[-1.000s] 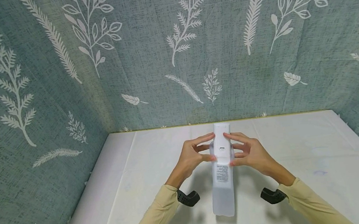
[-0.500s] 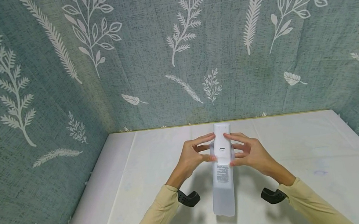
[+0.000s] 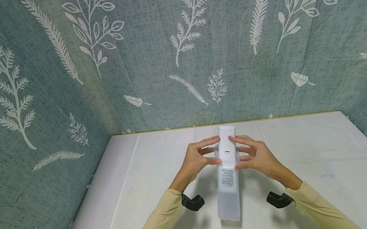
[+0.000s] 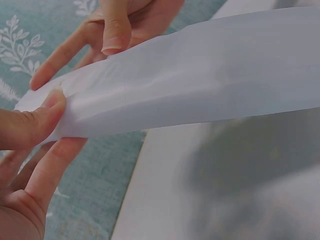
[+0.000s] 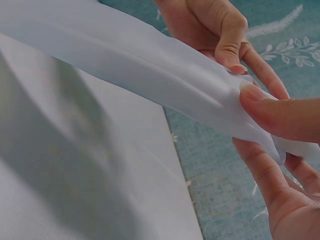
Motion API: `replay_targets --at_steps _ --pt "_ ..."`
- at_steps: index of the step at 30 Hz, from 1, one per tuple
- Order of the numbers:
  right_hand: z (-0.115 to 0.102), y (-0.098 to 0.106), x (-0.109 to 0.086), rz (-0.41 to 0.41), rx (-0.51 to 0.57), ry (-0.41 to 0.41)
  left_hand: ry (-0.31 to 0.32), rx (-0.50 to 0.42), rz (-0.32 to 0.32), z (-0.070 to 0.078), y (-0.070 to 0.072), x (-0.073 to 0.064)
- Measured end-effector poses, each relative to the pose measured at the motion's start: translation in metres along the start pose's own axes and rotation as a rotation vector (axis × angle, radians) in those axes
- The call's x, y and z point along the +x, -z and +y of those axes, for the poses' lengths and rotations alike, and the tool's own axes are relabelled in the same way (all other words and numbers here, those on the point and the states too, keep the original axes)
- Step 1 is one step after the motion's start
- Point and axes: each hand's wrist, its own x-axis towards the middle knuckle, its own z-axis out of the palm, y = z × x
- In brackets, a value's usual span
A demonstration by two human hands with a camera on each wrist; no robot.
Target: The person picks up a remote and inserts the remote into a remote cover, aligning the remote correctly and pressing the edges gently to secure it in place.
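Note:
A white remote control (image 3: 226, 140), its back with a small cover notch facing up, projects from the far end of a translucent frosted sleeve (image 3: 228, 204). Grey printed text shows through the sleeve below the notch. My left hand (image 3: 198, 159) pinches the left edge where remote and sleeve overlap, thumb nearer me and index finger farther up. My right hand (image 3: 255, 156) grips the opposite edge in the same way. In the left wrist view the sleeve (image 4: 200, 75) stretches toward the right, raised over the table; the wrist views largely hide the remote behind it.
A white-covered table (image 3: 313, 175) lies beneath, with shadows of the hands and sleeve on it. Teal leaf-patterned fabric (image 3: 151, 72) rises at the back and both sides. Black wrist mounts (image 3: 193, 203) stick out from the cream sleeves of the person's shirt.

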Motion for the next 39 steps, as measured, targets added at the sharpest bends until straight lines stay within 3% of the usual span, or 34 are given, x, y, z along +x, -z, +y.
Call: replay_targets --at_steps 39 --pt "-0.0014 -0.003 0.0005 0.012 0.006 -0.009 -0.01 -0.016 0.021 -0.0048 0.0022 -0.0008"
